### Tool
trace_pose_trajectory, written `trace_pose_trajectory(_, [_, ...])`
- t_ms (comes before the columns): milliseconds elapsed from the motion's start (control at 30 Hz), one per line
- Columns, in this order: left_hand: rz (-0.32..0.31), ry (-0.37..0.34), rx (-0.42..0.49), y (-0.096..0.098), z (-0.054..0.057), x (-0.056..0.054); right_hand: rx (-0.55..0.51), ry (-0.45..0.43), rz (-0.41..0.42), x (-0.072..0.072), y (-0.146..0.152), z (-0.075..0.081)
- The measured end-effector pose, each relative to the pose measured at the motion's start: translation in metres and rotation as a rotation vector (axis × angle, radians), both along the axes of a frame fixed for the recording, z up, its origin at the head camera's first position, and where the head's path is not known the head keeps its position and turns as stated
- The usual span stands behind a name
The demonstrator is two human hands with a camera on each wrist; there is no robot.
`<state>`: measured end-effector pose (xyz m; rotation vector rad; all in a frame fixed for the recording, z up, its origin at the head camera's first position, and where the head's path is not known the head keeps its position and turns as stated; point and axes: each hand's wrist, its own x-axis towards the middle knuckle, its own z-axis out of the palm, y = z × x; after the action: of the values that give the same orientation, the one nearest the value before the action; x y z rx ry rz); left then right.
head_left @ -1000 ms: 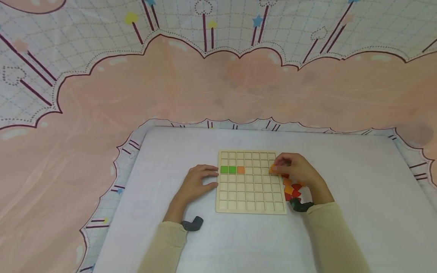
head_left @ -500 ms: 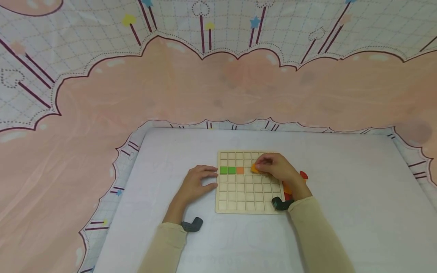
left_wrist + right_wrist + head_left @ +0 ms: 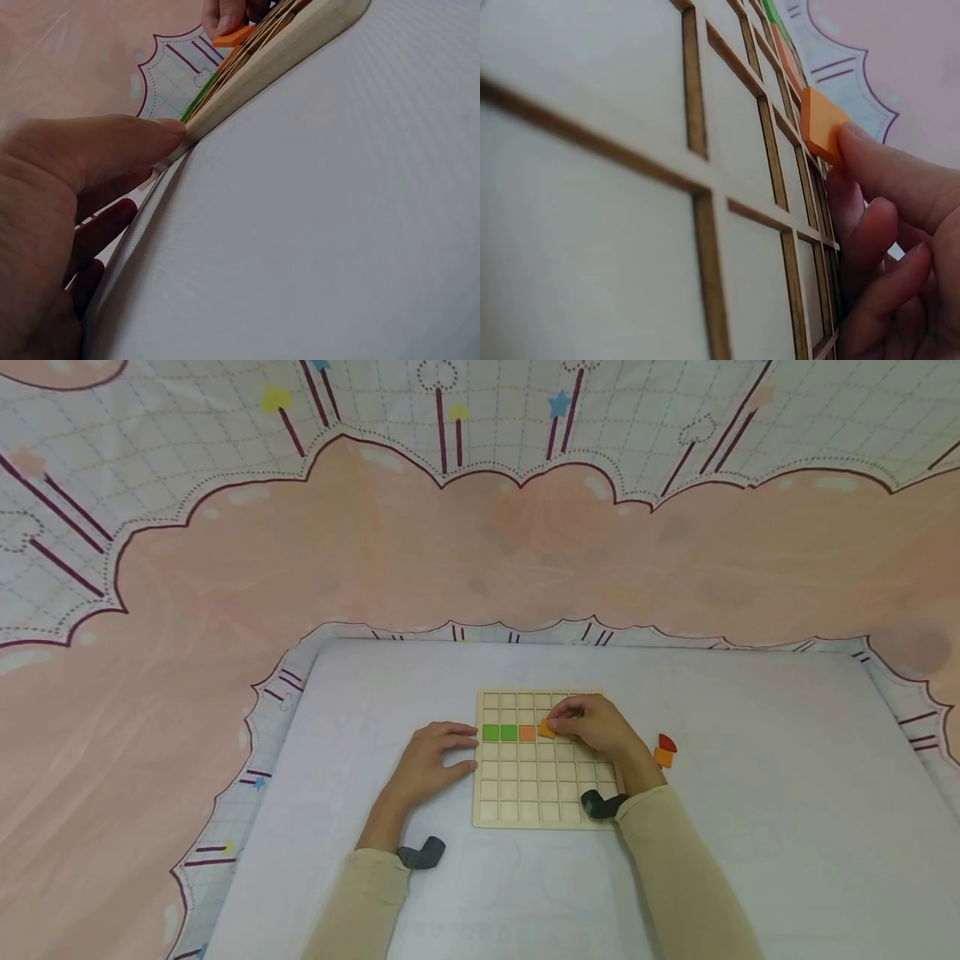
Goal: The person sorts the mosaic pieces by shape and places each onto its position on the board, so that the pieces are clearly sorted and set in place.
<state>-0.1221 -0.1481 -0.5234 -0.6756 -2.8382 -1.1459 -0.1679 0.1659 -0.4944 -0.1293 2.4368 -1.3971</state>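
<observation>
A pale wooden grid board (image 3: 517,792) lies on the white table. Two green square tiles (image 3: 499,732) and one orange tile (image 3: 527,733) sit side by side in its third row from the far edge. My right hand (image 3: 596,727) pinches a brighter orange square tile (image 3: 821,124) between thumb and fingers, tilted over the cell just right of the orange one. My left hand (image 3: 435,764) rests at the board's left edge with fingers spread, and in the left wrist view its thumb (image 3: 161,133) touches the board's side.
Past my right forearm, a red quarter-round piece (image 3: 667,743) and an orange square piece (image 3: 663,757) lie on the table (image 3: 787,793). The arm hides other loose pieces there. A dark wrist device (image 3: 600,804) overlaps the board's lower right corner.
My right hand has carried the orange tile leftward from the board's right edge to beside the orange tile in the row. The left hand stays in place.
</observation>
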Motion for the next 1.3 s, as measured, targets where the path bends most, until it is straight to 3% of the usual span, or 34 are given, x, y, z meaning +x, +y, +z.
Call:
trace_pose_trajectory(667, [-0.005,-0.002,0.006,-0.0006,-0.0001,-0.0003,0.180,0.092,0.034,0.0021,-0.0052,0.0013])
trace_pose_trajectory(967, [-0.009,-0.006,0.013,-0.0005,-0.0014,-0.0013,0.062,0.017,0.057,-0.0002,0.0013,0.0009])
trace_pose_trajectory(1300, [-0.002,-0.015,0.014,-0.0004,-0.0012,-0.0012,0.085,0.018,0.077,-0.0013,0.0012,0.0015])
